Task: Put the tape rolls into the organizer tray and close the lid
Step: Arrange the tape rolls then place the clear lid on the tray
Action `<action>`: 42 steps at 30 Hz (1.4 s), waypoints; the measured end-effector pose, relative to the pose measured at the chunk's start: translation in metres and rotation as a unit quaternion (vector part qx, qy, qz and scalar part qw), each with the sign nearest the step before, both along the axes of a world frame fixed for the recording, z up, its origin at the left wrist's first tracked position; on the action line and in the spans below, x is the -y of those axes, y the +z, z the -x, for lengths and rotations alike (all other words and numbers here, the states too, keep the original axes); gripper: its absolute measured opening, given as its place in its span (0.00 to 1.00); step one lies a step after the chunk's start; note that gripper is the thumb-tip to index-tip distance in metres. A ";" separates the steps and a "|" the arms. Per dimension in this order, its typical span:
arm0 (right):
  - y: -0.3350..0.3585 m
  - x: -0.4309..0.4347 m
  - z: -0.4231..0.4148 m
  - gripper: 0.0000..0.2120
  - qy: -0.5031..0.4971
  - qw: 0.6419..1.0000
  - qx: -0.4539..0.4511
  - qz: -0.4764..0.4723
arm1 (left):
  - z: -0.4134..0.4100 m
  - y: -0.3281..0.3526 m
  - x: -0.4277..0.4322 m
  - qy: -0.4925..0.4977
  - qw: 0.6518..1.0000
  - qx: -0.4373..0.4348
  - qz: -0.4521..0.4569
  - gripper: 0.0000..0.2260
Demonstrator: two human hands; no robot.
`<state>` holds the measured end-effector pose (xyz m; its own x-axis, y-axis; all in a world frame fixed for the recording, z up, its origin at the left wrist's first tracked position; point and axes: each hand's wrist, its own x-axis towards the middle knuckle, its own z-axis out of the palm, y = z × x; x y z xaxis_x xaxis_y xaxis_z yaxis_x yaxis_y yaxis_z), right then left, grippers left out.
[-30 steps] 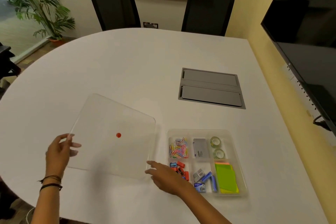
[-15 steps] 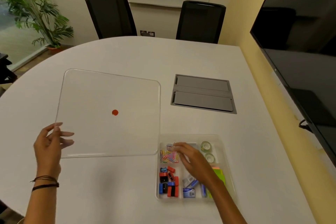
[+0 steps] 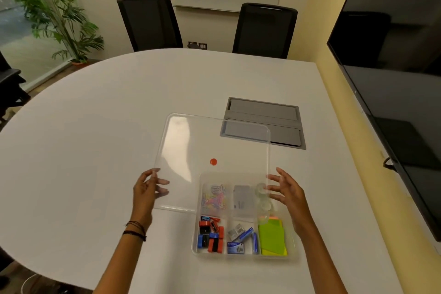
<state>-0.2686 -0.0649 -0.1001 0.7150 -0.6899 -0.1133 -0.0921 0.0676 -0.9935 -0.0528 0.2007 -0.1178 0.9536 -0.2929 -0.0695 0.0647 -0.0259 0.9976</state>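
The clear organizer tray [image 3: 241, 256] sits on the white table in front of me. Two clear tape rolls [image 3: 262, 197] lie in its back right compartment, blurred through the lid. The clear lid [image 3: 202, 138] with a red dot hangs tilted over the tray's back half and reaches left beyond it. My left hand [image 3: 148, 188] grips the lid's near left edge, fingers underneath. My right hand [image 3: 286, 190] is spread, its fingertips at the lid's right edge.
Other tray compartments hold paper clips, binder clips, staple boxes and green sticky notes [image 3: 272, 237]. A grey cable hatch [image 3: 284, 112] is set into the table behind the tray. A large dark screen [image 3: 393, 79] hangs on the right wall. Two black chairs [image 3: 265, 28] stand at the far edge.
The lid has moved right from the table's left side to above the tray. My right hand left the tray and came up to the lid's right edge.
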 end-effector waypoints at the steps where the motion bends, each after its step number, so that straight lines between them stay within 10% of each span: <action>1: -0.003 0.005 0.003 0.19 0.001 1.000 -0.005 -0.017 | 0.006 -0.004 0.004 -0.009 1.000 -0.011 -0.004 0.09; 13: -0.084 0.046 0.037 0.20 -0.102 0.979 -0.177 -0.008 | 0.049 -0.071 0.022 -0.195 0.935 -0.013 -0.296 0.06; 28: -0.126 0.028 0.051 0.16 -0.174 0.947 -0.261 0.072 | 0.074 -0.096 0.025 -0.199 0.890 0.097 -0.399 0.14; 42: -0.134 0.021 0.047 0.14 -0.183 0.943 -0.266 0.078 | 0.073 -0.112 0.017 -0.160 0.949 -0.003 -0.272 0.17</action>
<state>-0.3158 -0.0860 -0.2340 0.2959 -0.9176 -0.2656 -0.5799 0.0484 -0.8133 -0.1254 0.1835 -0.2295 0.8211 -0.4870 -0.2978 -0.0283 -0.5558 0.8308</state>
